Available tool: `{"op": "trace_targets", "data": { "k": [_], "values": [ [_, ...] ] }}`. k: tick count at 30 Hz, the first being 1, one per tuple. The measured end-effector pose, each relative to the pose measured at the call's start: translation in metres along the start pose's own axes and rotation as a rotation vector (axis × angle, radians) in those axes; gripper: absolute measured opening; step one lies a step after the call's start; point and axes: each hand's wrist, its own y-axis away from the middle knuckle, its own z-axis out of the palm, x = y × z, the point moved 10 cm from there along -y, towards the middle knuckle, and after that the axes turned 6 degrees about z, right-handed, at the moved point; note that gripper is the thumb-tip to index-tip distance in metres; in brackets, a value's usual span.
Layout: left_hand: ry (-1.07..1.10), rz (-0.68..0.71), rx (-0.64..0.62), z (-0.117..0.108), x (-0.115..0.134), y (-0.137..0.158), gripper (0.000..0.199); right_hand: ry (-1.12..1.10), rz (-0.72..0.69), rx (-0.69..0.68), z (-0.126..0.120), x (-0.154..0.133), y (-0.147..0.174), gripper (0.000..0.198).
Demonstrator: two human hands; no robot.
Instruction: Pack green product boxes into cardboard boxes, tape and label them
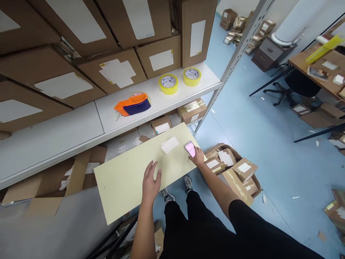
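A small cream-coloured table [124,180] stands in front of me. At its right end lies a phone [190,148] with a lit pink screen. My right hand [198,157] grips the phone's lower edge, thumb on one side and fingers on the other. Over the middle of the tabletop hovers my left hand [151,182], fingers apart and holding nothing. Beyond it, a few white paper slips [169,144] lie overlapped, not touched by either hand.
Cardboard boxes [159,54] fill the shelf [81,118] behind the table. Along its edge sit an orange and blue tape dispenser [133,104] and two yellow tape rolls [168,84]. A carton of small parcels [231,169] stands on the floor at right, near a metal post [234,54].
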Motion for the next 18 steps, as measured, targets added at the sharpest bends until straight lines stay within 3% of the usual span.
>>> {"op": "trace_targets", "data": {
  "k": [10, 14, 18],
  "values": [
    [0.002, -0.006, 0.013, -0.018, -0.003, 0.007, 0.046, 0.034, 0.173, 0.021, -0.014, 0.000, -0.010, 0.084],
    [0.001, 0.023, 0.034, -0.032, 0.013, 0.010, 0.046, -0.027, 0.145, 0.033, -0.047, -0.014, -0.003, 0.091],
    [0.010, 0.043, 0.071, -0.050, 0.031, 0.017, 0.047, -0.129, -0.029, 0.112, -0.095, -0.033, 0.024, 0.088]
  ]
}}
